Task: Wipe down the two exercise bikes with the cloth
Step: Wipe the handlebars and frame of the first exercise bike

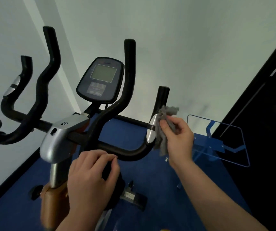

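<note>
1. Wiping is under way at the right-hand end of the handlebar (117, 150): the cloth (164, 129), grey and frayed, is pinched in the curled fingers of the right hand (177, 139) and pressed against the silver pulse sensor (152, 129) on the short right-hand bar.
2. The grip of the left hand (90, 179) is half curled; its fingers are draped over a dark part just below the handlebar, which appears to be steadied rather than squeezed. How firmly it is held cannot be told.
3. The bike (57, 142) stands on the blue floor (125, 130), near the corner where floor and white wall meet.
4. Risks, as judged from here:
   - Loose threads of the cloth could be snagged on the sensor's edges, since the fabric hangs ragged below the fingers.
   - The back of the bar could be missed, because only the side facing the hand is covered.
   - The console (101, 80) could be knocked or its buttons pressed if the cloth is swept across it carelessly.
5. Counts: one bike is seen of the two named; one cloth; one console; two silver sensors, the other (12, 85) on the left; four upright bar ends; one blue wire rack (217, 139) by the dark panel.
</note>
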